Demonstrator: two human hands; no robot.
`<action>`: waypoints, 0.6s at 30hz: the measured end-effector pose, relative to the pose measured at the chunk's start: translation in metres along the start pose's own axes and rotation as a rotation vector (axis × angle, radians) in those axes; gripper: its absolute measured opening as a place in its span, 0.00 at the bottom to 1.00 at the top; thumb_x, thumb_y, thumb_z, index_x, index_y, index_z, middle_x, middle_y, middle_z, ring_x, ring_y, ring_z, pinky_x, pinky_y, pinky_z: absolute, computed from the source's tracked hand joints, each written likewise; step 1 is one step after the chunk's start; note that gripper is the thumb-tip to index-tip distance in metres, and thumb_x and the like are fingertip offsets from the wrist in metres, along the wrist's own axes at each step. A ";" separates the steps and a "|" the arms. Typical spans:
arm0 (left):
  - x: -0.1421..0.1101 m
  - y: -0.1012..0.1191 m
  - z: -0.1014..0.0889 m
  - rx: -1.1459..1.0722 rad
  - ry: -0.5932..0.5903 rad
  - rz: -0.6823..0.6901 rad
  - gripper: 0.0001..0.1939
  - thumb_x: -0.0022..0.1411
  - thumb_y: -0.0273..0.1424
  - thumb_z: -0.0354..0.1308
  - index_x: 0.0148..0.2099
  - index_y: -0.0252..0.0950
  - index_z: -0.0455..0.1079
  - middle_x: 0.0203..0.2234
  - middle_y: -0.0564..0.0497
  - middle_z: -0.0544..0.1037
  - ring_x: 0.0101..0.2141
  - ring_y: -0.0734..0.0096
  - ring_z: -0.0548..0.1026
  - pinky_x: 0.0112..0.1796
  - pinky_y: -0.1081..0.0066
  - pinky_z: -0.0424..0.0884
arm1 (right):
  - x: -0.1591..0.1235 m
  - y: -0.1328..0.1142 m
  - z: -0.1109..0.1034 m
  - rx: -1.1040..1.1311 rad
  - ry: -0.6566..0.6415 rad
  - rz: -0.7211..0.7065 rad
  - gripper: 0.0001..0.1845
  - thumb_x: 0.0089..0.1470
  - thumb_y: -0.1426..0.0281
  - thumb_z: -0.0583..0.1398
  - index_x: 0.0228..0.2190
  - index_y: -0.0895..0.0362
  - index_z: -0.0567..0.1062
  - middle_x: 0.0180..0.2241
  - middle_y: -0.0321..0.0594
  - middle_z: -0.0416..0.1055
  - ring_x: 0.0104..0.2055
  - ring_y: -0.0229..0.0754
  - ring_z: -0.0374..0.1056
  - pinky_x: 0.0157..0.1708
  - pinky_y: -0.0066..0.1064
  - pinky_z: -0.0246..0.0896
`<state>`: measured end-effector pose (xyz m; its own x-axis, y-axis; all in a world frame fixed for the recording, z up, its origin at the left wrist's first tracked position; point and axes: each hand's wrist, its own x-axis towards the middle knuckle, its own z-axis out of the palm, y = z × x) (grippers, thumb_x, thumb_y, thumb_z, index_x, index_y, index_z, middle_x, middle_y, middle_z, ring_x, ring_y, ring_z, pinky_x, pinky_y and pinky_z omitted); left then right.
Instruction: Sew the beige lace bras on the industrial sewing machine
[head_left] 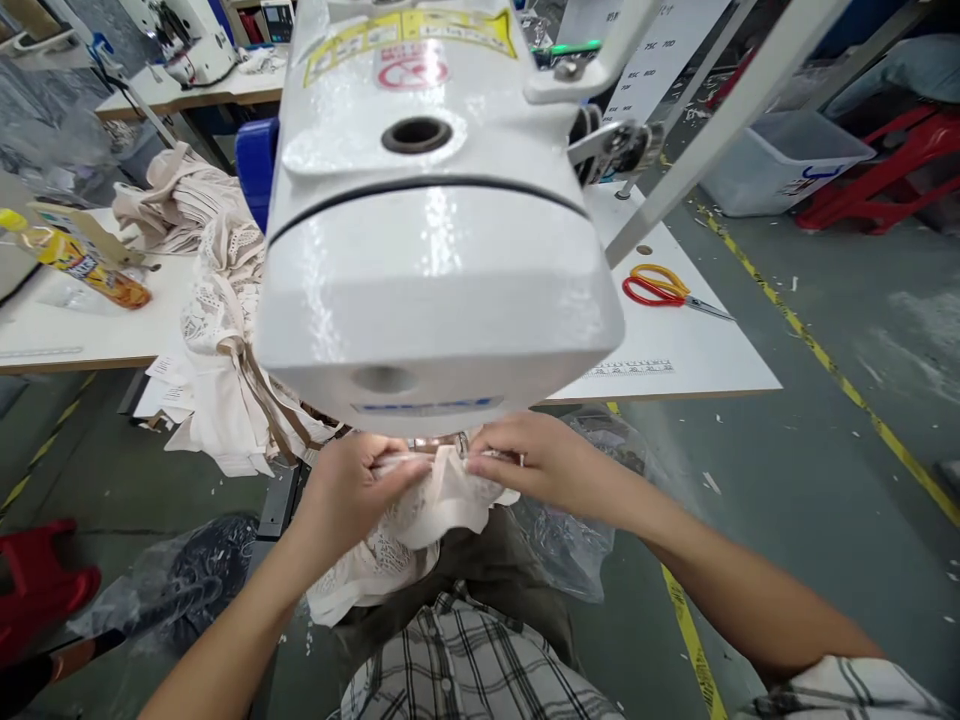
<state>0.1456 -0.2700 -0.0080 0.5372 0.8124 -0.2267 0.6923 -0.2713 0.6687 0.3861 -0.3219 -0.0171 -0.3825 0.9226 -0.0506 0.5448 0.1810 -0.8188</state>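
Observation:
A big white sewing machine head [435,230] fills the middle of the view. Just under its front edge both hands hold a piece of cream lace fabric [420,520] that hangs down over my lap. My left hand [352,490] is closed on the fabric's left side, thumb and fingers pinching its top edge. My right hand [540,465] pinches the top edge from the right, close to the needle area, which the machine head hides.
A heap of cream lace garments [217,330] lies on the white table [675,350] at the left. Red and yellow scissors [664,288] rest at the right. An orange drink bottle [82,265] lies far left. A plastic bin [780,160] stands on the floor.

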 end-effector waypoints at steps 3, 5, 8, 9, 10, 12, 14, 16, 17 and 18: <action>0.009 -0.004 -0.004 -0.019 0.108 -0.075 0.22 0.60 0.44 0.59 0.20 0.38 0.62 0.11 0.59 0.46 0.15 0.79 0.47 0.19 0.72 0.42 | 0.013 0.006 -0.002 0.025 0.050 0.088 0.17 0.62 0.60 0.58 0.28 0.56 0.78 0.27 0.38 0.75 0.29 0.41 0.69 0.28 0.29 0.56; 0.014 -0.005 -0.004 -0.025 0.171 -0.077 0.20 0.59 0.42 0.60 0.21 0.39 0.62 0.11 0.59 0.48 0.16 0.77 0.50 0.19 0.72 0.44 | 0.019 0.013 -0.001 0.051 0.064 0.112 0.17 0.60 0.57 0.59 0.27 0.56 0.78 0.25 0.38 0.74 0.28 0.42 0.69 0.28 0.30 0.56; 0.022 -0.005 -0.007 -0.066 0.206 -0.004 0.15 0.58 0.41 0.61 0.24 0.39 0.66 0.13 0.55 0.58 0.20 0.72 0.62 0.21 0.73 0.55 | 0.026 0.021 -0.001 0.079 0.080 0.093 0.18 0.58 0.55 0.60 0.27 0.56 0.78 0.25 0.38 0.73 0.28 0.43 0.68 0.30 0.31 0.59; 0.024 -0.005 -0.008 -0.083 0.213 0.030 0.15 0.59 0.41 0.60 0.25 0.40 0.66 0.15 0.54 0.62 0.22 0.69 0.65 0.23 0.72 0.60 | 0.028 0.022 -0.001 0.087 0.088 0.089 0.18 0.58 0.55 0.60 0.27 0.56 0.77 0.25 0.38 0.73 0.29 0.42 0.68 0.31 0.31 0.60; 0.026 -0.005 -0.010 -0.098 0.218 0.058 0.15 0.60 0.42 0.58 0.26 0.40 0.67 0.17 0.53 0.65 0.25 0.67 0.68 0.26 0.71 0.64 | 0.029 0.023 -0.002 0.094 0.095 0.091 0.18 0.58 0.55 0.60 0.26 0.56 0.77 0.25 0.38 0.73 0.28 0.42 0.68 0.31 0.32 0.60; 0.029 -0.005 -0.012 -0.113 0.223 0.085 0.15 0.63 0.42 0.55 0.28 0.40 0.68 0.19 0.51 0.68 0.29 0.64 0.71 0.32 0.68 0.69 | 0.031 0.021 -0.004 0.103 0.100 0.105 0.18 0.57 0.55 0.61 0.25 0.56 0.76 0.24 0.37 0.71 0.27 0.42 0.66 0.30 0.32 0.60; 0.030 -0.006 -0.012 -0.112 0.228 0.086 0.14 0.64 0.42 0.55 0.30 0.40 0.69 0.21 0.51 0.69 0.32 0.63 0.72 0.36 0.66 0.71 | 0.032 0.019 -0.006 0.102 0.103 0.120 0.19 0.55 0.54 0.62 0.24 0.56 0.76 0.21 0.36 0.68 0.26 0.41 0.64 0.29 0.31 0.59; 0.029 -0.008 -0.012 -0.101 0.237 0.085 0.12 0.63 0.40 0.57 0.30 0.40 0.69 0.20 0.51 0.68 0.32 0.62 0.73 0.38 0.65 0.71 | 0.033 0.019 -0.008 0.099 0.111 0.127 0.19 0.54 0.54 0.62 0.23 0.56 0.75 0.20 0.36 0.66 0.25 0.40 0.63 0.27 0.30 0.57; 0.029 -0.010 -0.012 -0.093 0.247 0.084 0.12 0.62 0.40 0.57 0.29 0.40 0.68 0.20 0.51 0.67 0.32 0.61 0.73 0.38 0.65 0.71 | 0.034 0.020 -0.008 0.096 0.116 0.130 0.19 0.54 0.54 0.62 0.22 0.56 0.75 0.20 0.35 0.65 0.25 0.40 0.61 0.26 0.30 0.56; 0.029 -0.011 -0.011 -0.084 0.265 0.083 0.12 0.62 0.40 0.58 0.29 0.40 0.68 0.19 0.51 0.66 0.32 0.61 0.73 0.38 0.64 0.71 | 0.034 0.021 -0.008 0.096 0.117 0.133 0.19 0.54 0.54 0.63 0.22 0.56 0.74 0.20 0.35 0.64 0.24 0.39 0.60 0.24 0.29 0.54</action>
<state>0.1479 -0.2380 -0.0140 0.4382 0.8987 0.0164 0.6033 -0.3076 0.7358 0.3901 -0.2840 -0.0312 -0.2194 0.9706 -0.0994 0.5085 0.0268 -0.8607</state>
